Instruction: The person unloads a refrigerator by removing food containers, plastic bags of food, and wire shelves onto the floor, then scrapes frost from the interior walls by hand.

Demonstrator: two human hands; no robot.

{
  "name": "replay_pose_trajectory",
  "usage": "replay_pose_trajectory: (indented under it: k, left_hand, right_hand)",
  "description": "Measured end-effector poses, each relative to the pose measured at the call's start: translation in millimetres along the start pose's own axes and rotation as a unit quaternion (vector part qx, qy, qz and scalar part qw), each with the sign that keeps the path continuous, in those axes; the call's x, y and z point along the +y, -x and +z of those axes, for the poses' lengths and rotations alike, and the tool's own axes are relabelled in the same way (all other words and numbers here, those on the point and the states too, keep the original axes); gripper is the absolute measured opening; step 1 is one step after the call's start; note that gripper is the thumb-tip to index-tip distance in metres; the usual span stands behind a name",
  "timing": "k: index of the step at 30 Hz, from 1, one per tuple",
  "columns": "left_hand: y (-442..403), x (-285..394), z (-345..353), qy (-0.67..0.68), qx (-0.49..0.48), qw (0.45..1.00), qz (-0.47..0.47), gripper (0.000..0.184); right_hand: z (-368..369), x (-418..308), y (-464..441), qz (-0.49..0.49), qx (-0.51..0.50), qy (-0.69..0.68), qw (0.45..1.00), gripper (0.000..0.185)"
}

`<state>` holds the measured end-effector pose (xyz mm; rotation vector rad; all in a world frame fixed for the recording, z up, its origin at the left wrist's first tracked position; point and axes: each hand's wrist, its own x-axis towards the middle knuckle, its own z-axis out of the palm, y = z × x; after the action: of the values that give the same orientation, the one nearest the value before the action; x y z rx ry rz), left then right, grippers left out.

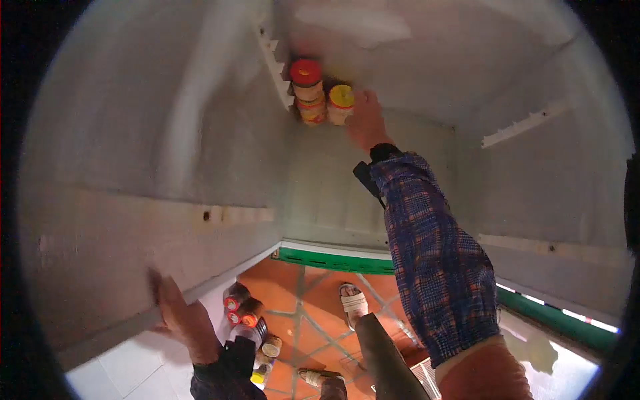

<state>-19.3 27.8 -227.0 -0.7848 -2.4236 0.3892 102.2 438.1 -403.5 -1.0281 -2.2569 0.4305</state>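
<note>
My right hand (366, 121) reaches deep into a pale cabinet and is at the right side of a jar with a yellow lid (341, 97). Its fingers appear curled round the jar, and their far side is hidden. Just left of this jar stand two stacked jars: a red-lidded jar (306, 75) on top of a lower jar (311, 112). My left hand (183, 320) is at the cabinet's lower left edge, with nothing in it. Its fingers are stretched out and somewhat blurred.
Notched support strips (523, 127) and a rail (207, 215) run along the cabinet walls (373, 200). A green strip (333, 260) edges the front. Below, several jars and cans (250, 312) stand on the orange tiled floor (313, 310), near my sandalled feet (353, 303).
</note>
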Motion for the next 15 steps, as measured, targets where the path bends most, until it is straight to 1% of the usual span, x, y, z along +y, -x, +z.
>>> replay_pose_trajectory:
  k: [1, 2, 3, 4, 5, 6, 7, 8, 9, 11, 12, 14, 15]
  left_hand:
    - [-2, 0, 0, 0.06, 0.072, 0.995, 0.021, 0.041]
    - [-3, 0, 0, 0.119, 0.141, 0.982, 0.043, 0.038]
    - [-3, -2, 0, 0.178, 0.208, 0.96, 0.064, 0.035]
    - [2, -5, 3, 0.172, 0.205, 0.961, 0.064, 0.035]
    - [9, -8, 8, 0.369, 0.161, 0.913, -0.073, 0.034]
    - [12, -8, 12, 0.545, 0.108, 0.805, -0.207, 0.032]
    - [5, -3, 2, 0.542, 0.108, 0.807, -0.209, 0.032]
    - [-2, 4, -15, 0.417, 0.127, 0.892, -0.117, 0.034]
    - [-6, 9, -25, 0.281, 0.141, 0.949, -0.02, 0.035]
    - [-2, 6, -18, 0.284, 0.148, 0.947, -0.01, 0.035]
    - [-1, 4, -15, 0.288, 0.162, 0.944, 0.0, 0.034]
    - [3, 1, -12, 0.314, 0.154, 0.936, -0.022, 0.032]
    - [5, 0, -10, 0.327, 0.148, 0.933, -0.034, 0.031]
  right_hand:
    - [8, 2, -8, 0.02, 0.0, -0.003, 1.0, 0.058]
    - [16, 3, -14, 0.04, -0.001, -0.006, 0.999, 0.058]
    - [19, 3, -21, 0.04, -0.004, -0.013, 0.999, 0.058]
    - [21, 5, -26, 0.046, -0.032, -0.005, 0.998, 0.06]
    - [22, 5, -29, 0.052, -0.059, 0.003, 0.997, 0.062]
    - [24, 7, -32, 0.05, -0.061, 0.001, 0.997, 0.062]
    - [26, 9, -34, 0.064, -0.058, 0.034, 0.996, 0.064]
    - [28, 10, -36, 0.077, -0.055, 0.068, 0.993, 0.067]
    - [25, 8, -39, 0.076, -0.058, 0.068, 0.993, 0.067]
    - [21, 6, -40, 0.102, -0.076, 0.13, 0.983, 0.065]
    - [24, 12, -35, 0.102, -0.078, 0.133, 0.983, 0.065]
    - [24, 25, -28, 0.084, -0.014, 0.002, 0.996, 0.066]
    - [14, 25, -26, 0.082, -0.015, 0.006, 0.996, 0.066]
